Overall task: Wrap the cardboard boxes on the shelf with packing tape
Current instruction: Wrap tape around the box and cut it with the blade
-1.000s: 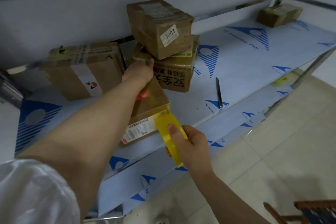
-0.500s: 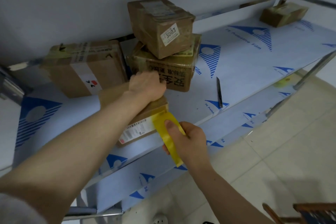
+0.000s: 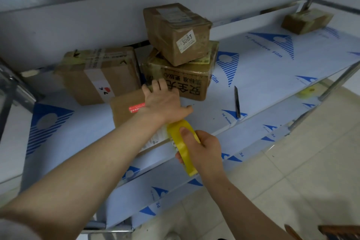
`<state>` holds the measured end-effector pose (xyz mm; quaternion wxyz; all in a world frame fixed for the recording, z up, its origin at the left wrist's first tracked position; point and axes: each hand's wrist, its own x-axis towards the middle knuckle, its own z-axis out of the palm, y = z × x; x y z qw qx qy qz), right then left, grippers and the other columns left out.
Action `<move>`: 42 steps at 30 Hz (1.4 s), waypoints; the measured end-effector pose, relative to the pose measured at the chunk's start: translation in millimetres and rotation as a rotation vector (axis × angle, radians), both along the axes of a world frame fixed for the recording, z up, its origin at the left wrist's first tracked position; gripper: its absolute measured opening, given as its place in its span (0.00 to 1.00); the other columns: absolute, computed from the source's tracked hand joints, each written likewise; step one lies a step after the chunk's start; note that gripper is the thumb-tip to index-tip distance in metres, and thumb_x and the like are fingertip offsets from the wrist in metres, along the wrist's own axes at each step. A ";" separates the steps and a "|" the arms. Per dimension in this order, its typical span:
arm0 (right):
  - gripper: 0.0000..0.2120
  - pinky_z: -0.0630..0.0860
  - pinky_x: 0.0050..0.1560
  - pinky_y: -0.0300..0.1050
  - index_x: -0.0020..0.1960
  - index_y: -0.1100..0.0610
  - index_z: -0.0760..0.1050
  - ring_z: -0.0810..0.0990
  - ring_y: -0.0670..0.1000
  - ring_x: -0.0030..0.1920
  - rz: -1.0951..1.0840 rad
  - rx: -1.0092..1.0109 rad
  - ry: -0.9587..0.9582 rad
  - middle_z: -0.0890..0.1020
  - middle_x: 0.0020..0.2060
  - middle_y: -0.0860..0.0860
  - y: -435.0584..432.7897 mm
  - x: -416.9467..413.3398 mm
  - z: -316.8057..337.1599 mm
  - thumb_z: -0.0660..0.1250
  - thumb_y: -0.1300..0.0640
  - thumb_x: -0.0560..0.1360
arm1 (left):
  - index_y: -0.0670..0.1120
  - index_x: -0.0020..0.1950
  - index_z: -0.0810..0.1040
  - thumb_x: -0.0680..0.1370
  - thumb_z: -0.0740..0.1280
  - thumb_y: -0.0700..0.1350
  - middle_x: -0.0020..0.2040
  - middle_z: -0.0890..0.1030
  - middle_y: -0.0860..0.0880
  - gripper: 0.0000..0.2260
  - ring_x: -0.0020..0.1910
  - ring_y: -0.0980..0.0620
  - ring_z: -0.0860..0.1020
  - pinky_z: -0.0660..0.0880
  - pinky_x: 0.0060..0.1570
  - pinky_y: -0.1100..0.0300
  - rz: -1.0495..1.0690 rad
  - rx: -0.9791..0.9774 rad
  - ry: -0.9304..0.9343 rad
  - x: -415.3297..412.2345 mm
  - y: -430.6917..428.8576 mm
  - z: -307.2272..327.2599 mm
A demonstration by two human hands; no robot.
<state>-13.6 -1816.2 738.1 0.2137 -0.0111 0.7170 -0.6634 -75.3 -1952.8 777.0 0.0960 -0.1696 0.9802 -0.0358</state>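
Note:
A flat cardboard box (image 3: 126, 111) with a red sticker lies at the front of the shelf (image 3: 263, 76). My left hand (image 3: 165, 101) rests flat on top of it, fingers spread toward the back. My right hand (image 3: 202, 148) grips a yellow roll of packing tape (image 3: 183, 148) at the box's near right corner, thumb through the core. A strip of tape runs from the roll onto the box's front face, over its white label. Behind stand a wide box (image 3: 101, 76), a printed box (image 3: 181, 80) and a smaller box (image 3: 179, 31) stacked on it.
A dark utility knife (image 3: 237, 102) lies on the shelf right of the boxes. Another small box (image 3: 306, 20) sits at the far right back by a metal post. A second shelf (image 3: 243, 142) runs below, with a yellow tape roll (image 3: 308, 90) on it. Tiled floor lies to the right.
My left hand slid from the far end of the flat box back toward me and now lies flat on its top. The right hand kept its hold on the tape roll at the corner.

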 end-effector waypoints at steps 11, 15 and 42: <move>0.21 0.79 0.34 0.49 0.42 0.72 0.73 0.82 0.49 0.27 0.000 -0.003 0.043 0.80 0.31 0.63 -2.8 7.3 -1.2 0.66 0.51 0.76 | 0.50 0.75 0.59 0.75 0.60 0.62 0.77 0.46 0.37 0.32 0.75 0.36 0.45 0.44 0.72 0.36 -0.072 -0.003 -0.017 5.6 -1.1 0.7; 0.19 0.79 0.35 0.52 0.38 0.67 0.73 0.83 0.52 0.29 0.008 -0.029 0.042 0.79 0.27 0.60 -4.7 8.8 -3.4 0.66 0.51 0.76 | 0.56 0.77 0.54 0.75 0.55 0.69 0.78 0.46 0.41 0.34 0.76 0.41 0.43 0.40 0.73 0.41 -0.062 0.164 -0.016 3.4 -11.6 0.3; 0.38 0.80 0.46 0.59 0.42 0.66 0.73 0.81 0.65 0.44 0.141 -0.014 0.027 0.81 0.43 0.67 -10.7 1.2 -5.9 0.63 0.28 0.61 | 0.42 0.78 0.48 0.80 0.44 0.64 0.79 0.48 0.44 0.35 0.77 0.48 0.46 0.42 0.75 0.54 -0.019 0.208 0.172 21.8 -9.6 -6.3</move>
